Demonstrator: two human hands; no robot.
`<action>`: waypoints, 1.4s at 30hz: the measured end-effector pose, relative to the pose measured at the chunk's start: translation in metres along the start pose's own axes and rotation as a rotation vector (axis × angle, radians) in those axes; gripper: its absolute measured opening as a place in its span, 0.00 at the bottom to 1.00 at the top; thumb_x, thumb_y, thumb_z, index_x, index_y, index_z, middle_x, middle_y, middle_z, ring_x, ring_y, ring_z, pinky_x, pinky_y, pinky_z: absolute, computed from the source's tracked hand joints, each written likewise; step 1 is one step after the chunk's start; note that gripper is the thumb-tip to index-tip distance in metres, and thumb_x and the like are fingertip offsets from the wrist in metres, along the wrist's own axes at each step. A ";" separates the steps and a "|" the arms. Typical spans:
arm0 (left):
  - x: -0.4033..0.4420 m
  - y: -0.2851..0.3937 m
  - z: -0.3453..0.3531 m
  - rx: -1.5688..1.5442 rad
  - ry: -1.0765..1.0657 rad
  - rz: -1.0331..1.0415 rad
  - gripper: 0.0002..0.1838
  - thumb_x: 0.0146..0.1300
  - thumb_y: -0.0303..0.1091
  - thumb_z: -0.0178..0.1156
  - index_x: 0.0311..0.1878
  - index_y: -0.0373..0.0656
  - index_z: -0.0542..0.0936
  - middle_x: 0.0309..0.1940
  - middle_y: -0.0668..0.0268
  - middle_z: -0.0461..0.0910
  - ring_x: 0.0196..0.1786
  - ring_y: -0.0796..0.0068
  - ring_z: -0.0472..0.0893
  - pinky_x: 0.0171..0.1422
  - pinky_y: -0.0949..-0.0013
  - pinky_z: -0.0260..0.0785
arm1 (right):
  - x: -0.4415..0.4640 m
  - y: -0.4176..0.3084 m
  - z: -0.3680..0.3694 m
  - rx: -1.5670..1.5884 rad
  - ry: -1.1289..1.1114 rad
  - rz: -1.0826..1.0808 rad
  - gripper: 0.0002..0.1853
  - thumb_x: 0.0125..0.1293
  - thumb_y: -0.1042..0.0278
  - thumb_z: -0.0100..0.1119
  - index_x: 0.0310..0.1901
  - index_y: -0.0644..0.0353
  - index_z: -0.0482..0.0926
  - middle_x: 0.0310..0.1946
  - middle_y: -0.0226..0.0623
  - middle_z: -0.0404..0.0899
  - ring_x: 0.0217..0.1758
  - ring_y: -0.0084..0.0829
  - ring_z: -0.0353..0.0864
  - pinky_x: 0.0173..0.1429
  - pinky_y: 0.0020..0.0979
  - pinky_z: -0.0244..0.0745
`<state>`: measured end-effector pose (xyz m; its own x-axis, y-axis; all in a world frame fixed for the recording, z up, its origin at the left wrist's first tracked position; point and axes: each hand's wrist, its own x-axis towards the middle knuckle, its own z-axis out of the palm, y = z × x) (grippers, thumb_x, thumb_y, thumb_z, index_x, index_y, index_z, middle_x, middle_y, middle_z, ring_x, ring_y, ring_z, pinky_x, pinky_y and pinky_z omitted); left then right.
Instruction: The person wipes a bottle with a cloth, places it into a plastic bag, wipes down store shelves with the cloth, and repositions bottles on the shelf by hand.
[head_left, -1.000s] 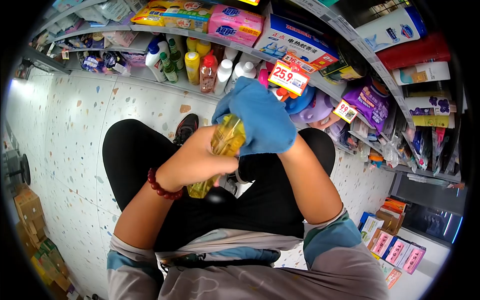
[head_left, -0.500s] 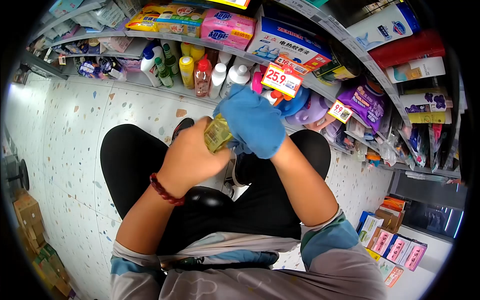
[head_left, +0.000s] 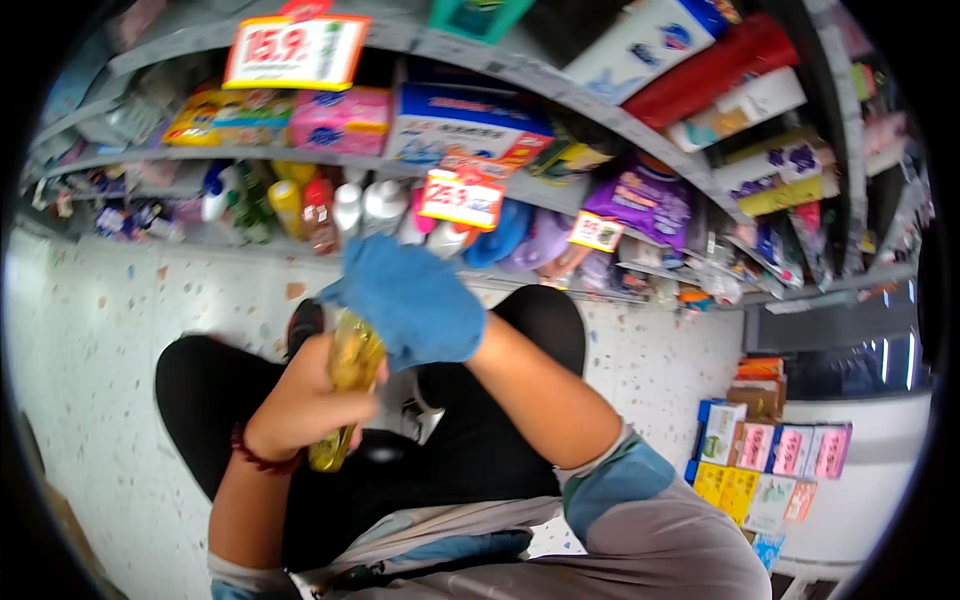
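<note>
My left hand (head_left: 312,400) is closed around a clear yellow bottle (head_left: 356,358), which slants across my palm. The bottle's lower end sticks out below my fingers, while its upper end meets a blue cloth (head_left: 405,300). That cloth covers my right hand (head_left: 425,325) down to the wrist and presses against the top of the bottle. My right fingers are hidden beneath the fabric. Both hands are above my bent legs, in front of the low shelf.
The low shelf (head_left: 150,157) curves across the front, with several bottles, a red bottle (head_left: 320,215), a pink pack (head_left: 340,122) and a purple bag (head_left: 640,200). Price tags (head_left: 462,200) hang from its edges. Stacked boxes (head_left: 755,450) stand at the right, on the speckled floor's far side.
The view has shifted, so the shelf appears lower and further left. The yellow bottle has turned more upright and shows more of its length. The cloth stays at its upper end.
</note>
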<state>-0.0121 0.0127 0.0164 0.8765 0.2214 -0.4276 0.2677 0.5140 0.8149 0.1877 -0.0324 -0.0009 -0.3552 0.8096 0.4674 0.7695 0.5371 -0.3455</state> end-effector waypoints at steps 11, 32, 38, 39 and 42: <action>0.021 -0.020 0.000 0.397 0.363 0.206 0.15 0.48 0.24 0.60 0.42 0.35 0.75 0.27 0.65 0.81 0.28 0.73 0.81 0.35 0.71 0.71 | 0.018 -0.016 0.000 -0.310 -0.123 0.242 0.12 0.55 0.65 0.62 0.33 0.67 0.78 0.31 0.46 0.77 0.37 0.40 0.82 0.33 0.36 0.78; 0.004 -0.015 -0.005 0.015 -0.045 0.047 0.17 0.47 0.20 0.61 0.43 0.32 0.77 0.22 0.66 0.77 0.24 0.70 0.80 0.30 0.72 0.71 | 0.012 -0.020 0.004 0.014 -0.010 0.001 0.10 0.60 0.64 0.60 0.33 0.64 0.79 0.36 0.44 0.80 0.37 0.42 0.83 0.35 0.39 0.78; 0.019 -0.027 -0.006 1.068 0.797 0.332 0.16 0.52 0.28 0.60 0.43 0.30 0.76 0.25 0.53 0.81 0.28 0.60 0.83 0.37 0.59 0.75 | 0.020 -0.027 -0.003 -0.190 -0.340 0.459 0.09 0.60 0.65 0.58 0.30 0.63 0.79 0.28 0.44 0.77 0.33 0.42 0.82 0.29 0.38 0.76; 0.019 -0.028 -0.008 0.983 0.730 0.385 0.15 0.50 0.27 0.62 0.43 0.31 0.76 0.24 0.55 0.81 0.27 0.61 0.83 0.34 0.59 0.75 | 0.017 -0.022 0.003 -0.189 -0.337 0.457 0.09 0.60 0.65 0.58 0.30 0.63 0.79 0.28 0.44 0.77 0.33 0.42 0.82 0.29 0.38 0.76; 0.006 -0.013 0.002 0.238 0.312 0.098 0.16 0.49 0.27 0.64 0.43 0.33 0.77 0.21 0.59 0.79 0.24 0.63 0.82 0.29 0.61 0.74 | 0.010 -0.010 0.009 -0.243 -0.077 0.109 0.10 0.61 0.65 0.58 0.30 0.64 0.78 0.26 0.44 0.75 0.30 0.43 0.80 0.25 0.39 0.73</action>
<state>-0.0096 0.0062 0.0044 0.7486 0.5196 -0.4119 0.3063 0.2800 0.9098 0.1714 -0.0277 -0.0004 -0.2956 0.8800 0.3716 0.9069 0.3808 -0.1803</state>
